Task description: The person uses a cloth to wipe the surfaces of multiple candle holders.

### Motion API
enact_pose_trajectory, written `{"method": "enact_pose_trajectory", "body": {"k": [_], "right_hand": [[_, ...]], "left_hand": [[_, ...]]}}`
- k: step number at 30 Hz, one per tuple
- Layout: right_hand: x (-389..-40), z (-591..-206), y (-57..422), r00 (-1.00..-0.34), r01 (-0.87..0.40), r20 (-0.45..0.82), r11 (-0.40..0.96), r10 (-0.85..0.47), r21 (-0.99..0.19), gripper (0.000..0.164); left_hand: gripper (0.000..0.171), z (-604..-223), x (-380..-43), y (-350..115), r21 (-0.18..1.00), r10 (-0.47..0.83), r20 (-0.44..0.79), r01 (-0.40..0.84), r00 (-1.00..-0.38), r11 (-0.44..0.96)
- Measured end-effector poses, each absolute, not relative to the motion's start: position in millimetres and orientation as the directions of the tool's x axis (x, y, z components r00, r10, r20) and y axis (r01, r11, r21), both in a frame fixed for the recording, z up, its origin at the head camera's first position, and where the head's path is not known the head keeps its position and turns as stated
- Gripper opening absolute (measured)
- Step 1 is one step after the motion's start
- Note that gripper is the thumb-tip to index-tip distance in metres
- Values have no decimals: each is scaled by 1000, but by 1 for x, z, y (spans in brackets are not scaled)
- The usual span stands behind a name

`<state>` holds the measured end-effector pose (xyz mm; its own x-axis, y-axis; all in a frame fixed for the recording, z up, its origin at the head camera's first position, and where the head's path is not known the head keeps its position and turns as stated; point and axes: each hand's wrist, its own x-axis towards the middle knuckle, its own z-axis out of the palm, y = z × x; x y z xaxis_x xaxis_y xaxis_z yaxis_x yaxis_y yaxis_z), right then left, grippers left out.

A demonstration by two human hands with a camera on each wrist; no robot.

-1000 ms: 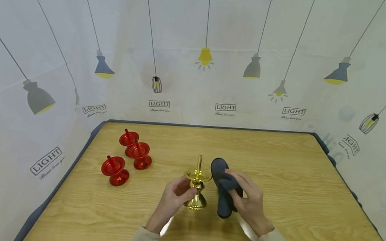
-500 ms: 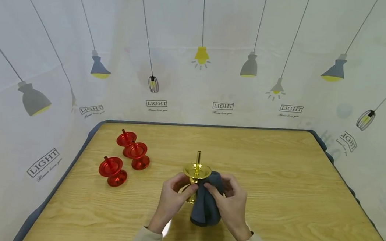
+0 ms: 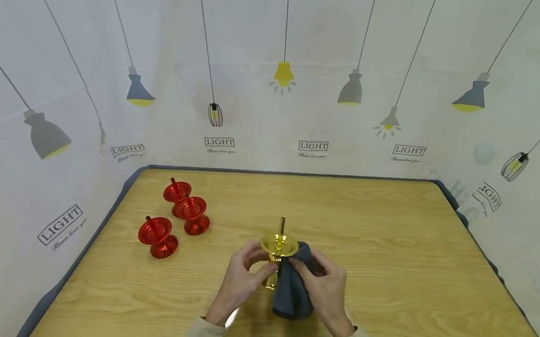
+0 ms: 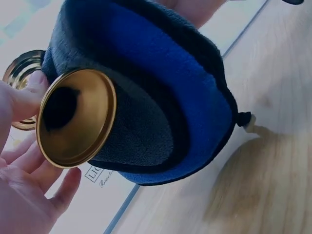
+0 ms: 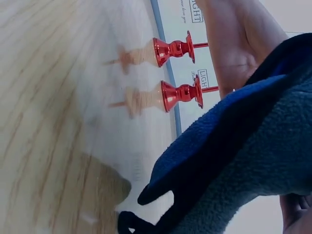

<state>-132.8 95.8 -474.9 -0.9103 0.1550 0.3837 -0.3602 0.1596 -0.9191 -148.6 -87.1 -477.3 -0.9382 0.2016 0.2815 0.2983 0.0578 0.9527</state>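
My left hand (image 3: pixel 241 280) grips a shiny gold candle holder (image 3: pixel 279 245) by its stem, lifted off the table with its spike pointing up. In the left wrist view the hollow underside of its base (image 4: pixel 80 122) faces the camera. A dark blue-grey cloth (image 3: pixel 293 288), brighter blue on its inner face, drapes down against the candle holder's right side. My right hand (image 3: pixel 327 290) pinches this cloth, thumb toward the stem just under the drip dish. A small loop (image 4: pixel 243 118) sticks out at the cloth's edge. Part of the stem is hidden behind the cloth.
Three red candle holders (image 3: pixel 158 236) stand upright at the table's left, two of them close together farther back. The wooden table (image 3: pixel 409 249) ends at a blue edge along a pale curtain (image 3: pixel 259 34) printed with lamps.
The right hand has brought the cloth leftward from beside the candle holder onto its stem. Over the last half second, the candle holder and cloth have shifted slightly right.
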Motion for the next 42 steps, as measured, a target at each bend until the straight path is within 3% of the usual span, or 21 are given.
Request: {"method": "enact_pose_trajectory", "body": {"k": [9,20,25,30,36,42], "right_hand": [[-134,-474,94,-907,-363,386,150,168,-920,16],[-134,-471,93,-888,-404,434,192,153,-894,18],[-134,-468,93,-877,-430,459,197,140,-881,18],[-134,-466,93,-875,-435,464,201,135,-878,18],[-135,-466,93,-878,-422,459,235,134,-876,18],[-136,-467,94,-892,-399,431,211,138,-892,17]], "left_hand": [[22,-483,-149,-84,944,196,330,327,-923,-49],[29,-473,-146,-81,975,29,193,195,-981,109],[41,-473,-147,-85,981,48,187,189,-981,46],[27,-472,-148,-88,970,121,233,239,-965,40],[26,-475,-151,-90,967,153,255,256,-955,-15],[21,-478,-151,-93,962,168,263,271,-950,23]]}}
